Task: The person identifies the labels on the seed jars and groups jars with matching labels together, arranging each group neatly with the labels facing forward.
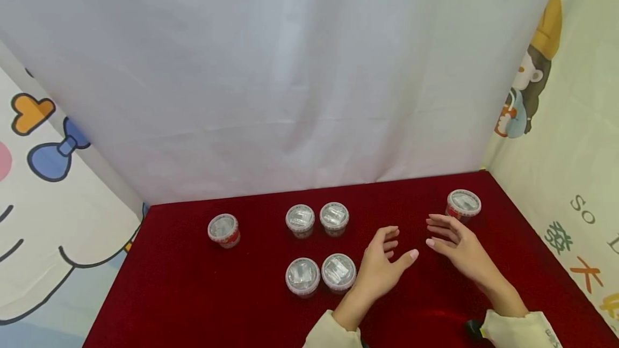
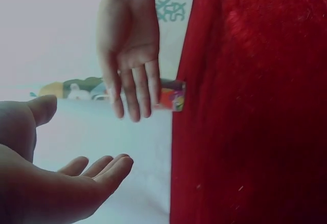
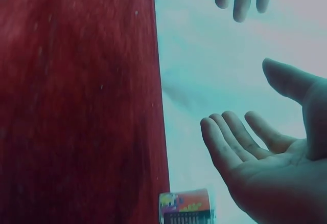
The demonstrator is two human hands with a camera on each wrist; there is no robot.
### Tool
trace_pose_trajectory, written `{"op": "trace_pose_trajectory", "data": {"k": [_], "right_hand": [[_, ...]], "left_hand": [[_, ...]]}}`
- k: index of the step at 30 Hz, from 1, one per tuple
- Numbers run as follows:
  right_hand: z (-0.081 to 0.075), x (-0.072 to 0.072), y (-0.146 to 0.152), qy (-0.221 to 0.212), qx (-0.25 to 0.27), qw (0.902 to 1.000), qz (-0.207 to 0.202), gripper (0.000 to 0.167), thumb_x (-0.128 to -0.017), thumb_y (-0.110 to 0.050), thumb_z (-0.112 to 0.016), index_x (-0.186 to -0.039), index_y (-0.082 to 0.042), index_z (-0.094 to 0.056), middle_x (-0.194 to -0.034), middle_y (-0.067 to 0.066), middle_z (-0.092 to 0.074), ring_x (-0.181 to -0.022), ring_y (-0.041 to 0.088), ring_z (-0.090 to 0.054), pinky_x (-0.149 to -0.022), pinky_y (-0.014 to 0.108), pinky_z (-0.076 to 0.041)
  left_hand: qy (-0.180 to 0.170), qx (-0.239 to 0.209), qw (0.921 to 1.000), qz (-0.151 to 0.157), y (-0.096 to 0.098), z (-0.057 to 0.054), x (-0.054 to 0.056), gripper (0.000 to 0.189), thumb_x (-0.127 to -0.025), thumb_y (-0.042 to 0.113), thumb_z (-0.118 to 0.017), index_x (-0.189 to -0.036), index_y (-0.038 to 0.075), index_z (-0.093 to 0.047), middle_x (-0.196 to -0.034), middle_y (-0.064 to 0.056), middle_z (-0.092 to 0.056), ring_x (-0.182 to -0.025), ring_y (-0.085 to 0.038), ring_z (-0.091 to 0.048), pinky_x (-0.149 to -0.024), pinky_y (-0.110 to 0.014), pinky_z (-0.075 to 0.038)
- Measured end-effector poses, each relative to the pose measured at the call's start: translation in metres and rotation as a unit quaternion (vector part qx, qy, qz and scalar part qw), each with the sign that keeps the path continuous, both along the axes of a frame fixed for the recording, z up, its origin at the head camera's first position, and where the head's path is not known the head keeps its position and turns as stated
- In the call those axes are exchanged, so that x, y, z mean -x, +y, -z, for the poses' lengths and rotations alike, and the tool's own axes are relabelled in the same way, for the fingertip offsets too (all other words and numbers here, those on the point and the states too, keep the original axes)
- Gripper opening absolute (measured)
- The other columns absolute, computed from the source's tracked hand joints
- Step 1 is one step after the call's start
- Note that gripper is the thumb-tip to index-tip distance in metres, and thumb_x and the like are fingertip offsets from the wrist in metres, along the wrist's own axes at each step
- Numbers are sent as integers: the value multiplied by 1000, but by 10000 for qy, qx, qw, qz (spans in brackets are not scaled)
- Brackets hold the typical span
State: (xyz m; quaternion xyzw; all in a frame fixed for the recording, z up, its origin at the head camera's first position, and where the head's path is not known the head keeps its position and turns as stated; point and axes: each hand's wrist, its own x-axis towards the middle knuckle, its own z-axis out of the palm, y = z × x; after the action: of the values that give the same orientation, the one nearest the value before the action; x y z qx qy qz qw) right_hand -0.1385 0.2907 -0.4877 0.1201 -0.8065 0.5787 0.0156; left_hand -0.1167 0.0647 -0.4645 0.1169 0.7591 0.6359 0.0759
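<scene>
My left hand (image 1: 383, 266) hovers above the red cloth with thumb and fingers spread, holding nothing. Facing it, my right hand (image 1: 456, 246) is also raised and holds nothing, its palm turned inward. Beyond the right fingers stands a round lidded tub (image 1: 463, 204) with a red label, partly covered by that hand. Nearest the left hand is a clear-lidded tub (image 1: 339, 273), with another tub (image 1: 302, 277) close beside it. In the left wrist view both hands appear, the right hand (image 2: 130, 50) pointing downward. The right wrist view shows the right palm (image 3: 271, 168) with loosely bent fingers.
Behind these, two more tubs, one (image 1: 300, 220) and its neighbour (image 1: 334, 218), stand side by side. A red-labelled tub (image 1: 224, 230) sits apart at the left. Red cloth (image 1: 203, 299) covers the table. A white curtain (image 1: 271, 79) hangs behind, and printed cloths flank both sides.
</scene>
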Motion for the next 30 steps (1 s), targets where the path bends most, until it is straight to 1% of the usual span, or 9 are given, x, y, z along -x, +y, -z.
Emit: {"op": "trace_pose_trajectory", "data": {"k": [3,6,8,11,16,21,25,30], "right_hand": [[1,0,7,36,-112,9996,260,56,-103,-6,-68,-151,10,-43,-134,-7,-59,-117,-13,-57,-89,12,-54],[3,1,14,53,-172,9987,486,57,-103,-6,-69,-151,11,-43,-126,-26,-56,-115,-15,-56,-88,10,-52],[3,2,18,51,-171,9978,641,57,-103,-7,-69,-150,11,-43,-124,-31,-55,-114,-15,-56,-87,8,-51],[2,2,23,47,-133,9959,896,56,-103,-8,-69,-150,11,-43,-122,-34,-56,-113,-14,-58,-87,7,-50],[1,2,30,22,-114,9912,1316,56,-104,-10,-69,-148,11,-42,-117,-35,-57,-108,-16,-59,-85,5,-49],[3,4,35,9,-41,9860,1665,56,-104,-9,-68,-148,12,-40,-120,-28,-54,-106,-17,-57,-85,5,-50],[6,7,38,7,-130,9802,1975,57,-104,-9,-68,-149,11,-40,-123,-18,-55,-105,-15,-56,-84,4,-49],[7,10,39,-145,-292,9725,2304,60,-103,-9,-68,-152,9,-39,-131,4,-54,-103,-16,-53,-82,3,-48]], "left_hand": [[-14,-48,10000,-72,10,6,2,53,-99,21,-76,-144,3,-55,-145,-17,-60,-132,-41,-61,-108,-47,-53],[3,-92,9998,-165,18,11,4,51,-98,19,-76,-142,2,-56,-144,-19,-61,-130,-41,-61,-108,-46,-53],[13,-101,9997,-229,23,14,6,50,-98,19,-76,-141,2,-56,-144,-19,-61,-129,-41,-62,-107,-44,-53],[-2,-119,9994,-316,30,16,9,50,-98,19,-76,-141,2,-57,-143,-18,-61,-129,-39,-62,-106,-39,-54],[-96,-130,9992,-377,40,19,14,51,-99,20,-76,-142,3,-56,-144,-17,-61,-128,-38,-62,-103,-36,-55],[-158,-25,9989,-439,48,20,19,52,-100,22,-75,-145,5,-56,-146,-13,-60,-129,-34,-61,-103,-36,-54],[-197,85,9986,-484,53,22,25,54,-100,24,-75,-146,5,-55,-146,-11,-61,-129,-31,-61,-104,-37,-54],[-251,175,9985,-463,60,25,32,54,-100,25,-75,-146,6,-55,-145,-9,-61,-129,-30,-61,-105,-36,-53]]}}
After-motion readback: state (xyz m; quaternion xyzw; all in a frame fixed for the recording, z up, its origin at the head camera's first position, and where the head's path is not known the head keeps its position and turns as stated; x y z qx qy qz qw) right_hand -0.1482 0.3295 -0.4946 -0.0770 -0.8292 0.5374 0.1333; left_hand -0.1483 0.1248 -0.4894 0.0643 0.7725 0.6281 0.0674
